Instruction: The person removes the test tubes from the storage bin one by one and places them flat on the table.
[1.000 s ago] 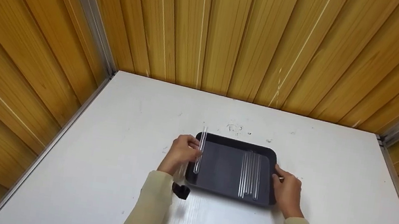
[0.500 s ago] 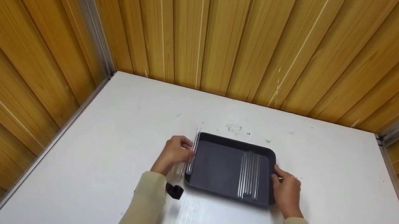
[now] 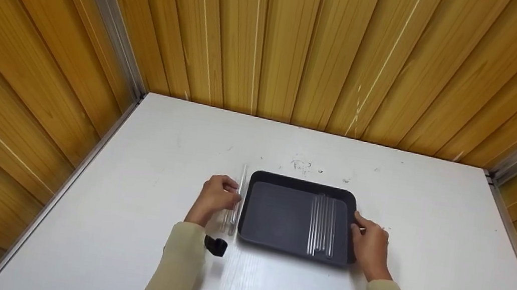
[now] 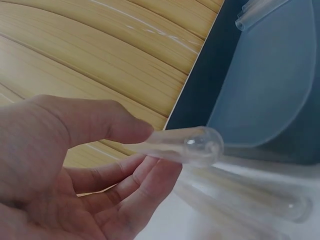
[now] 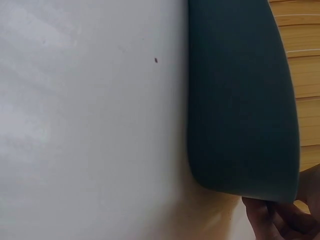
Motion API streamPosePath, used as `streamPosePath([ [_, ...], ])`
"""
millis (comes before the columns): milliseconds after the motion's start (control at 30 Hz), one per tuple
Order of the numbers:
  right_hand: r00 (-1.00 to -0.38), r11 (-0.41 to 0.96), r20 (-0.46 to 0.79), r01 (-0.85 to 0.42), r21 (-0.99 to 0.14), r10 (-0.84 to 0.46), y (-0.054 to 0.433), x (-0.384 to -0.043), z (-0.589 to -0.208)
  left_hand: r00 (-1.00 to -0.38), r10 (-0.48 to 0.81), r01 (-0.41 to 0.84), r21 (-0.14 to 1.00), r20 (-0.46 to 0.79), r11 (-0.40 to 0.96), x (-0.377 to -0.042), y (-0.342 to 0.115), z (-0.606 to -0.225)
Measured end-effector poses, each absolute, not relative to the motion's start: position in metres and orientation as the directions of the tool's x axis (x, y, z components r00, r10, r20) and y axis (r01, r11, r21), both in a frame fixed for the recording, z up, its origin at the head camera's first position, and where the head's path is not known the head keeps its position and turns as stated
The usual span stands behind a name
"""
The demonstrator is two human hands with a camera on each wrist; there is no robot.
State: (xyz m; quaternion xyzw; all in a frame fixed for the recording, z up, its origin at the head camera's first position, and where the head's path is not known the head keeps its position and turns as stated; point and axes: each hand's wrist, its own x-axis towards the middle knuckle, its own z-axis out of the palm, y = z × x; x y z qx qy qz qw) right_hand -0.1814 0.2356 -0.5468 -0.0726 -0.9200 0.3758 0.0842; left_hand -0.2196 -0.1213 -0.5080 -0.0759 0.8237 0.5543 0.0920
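My left hand (image 3: 218,195) pinches a clear glass test tube (image 4: 185,145) between thumb and fingers, just left of the tray. Its rounded end points toward the camera wearer in the head view. More clear tubes (image 4: 250,195) lie on the white table below the held one, partly hidden by the hand. The dark grey rectangular tray (image 3: 278,218) stands flat on the table, with several test tubes (image 3: 323,225) side by side in its right part. My right hand (image 3: 372,244) grips the tray's right edge; in the right wrist view its fingers (image 5: 265,215) are partly behind the tray wall.
The white table (image 3: 161,151) meets wood-patterned panels (image 3: 283,42) at the back and both sides. Small dark marks show on the tabletop behind the tray. Black camera mounts (image 3: 215,246) sit at both wrists.
My left hand has carried the test tube leftward, from over the tray's left rim to beside it above the table tubes. The right hand and the tray have stayed nearly in place.
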Motion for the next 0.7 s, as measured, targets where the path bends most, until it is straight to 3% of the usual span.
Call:
streamPosePath([
  [700,-0.978,0.703,0.090,0.068,-0.708,0.186,0.238,-0.181,-0.549,-0.959,-0.073,-0.279,0.855,-0.275,0.437,-0.218,-0.140,-0.520],
])
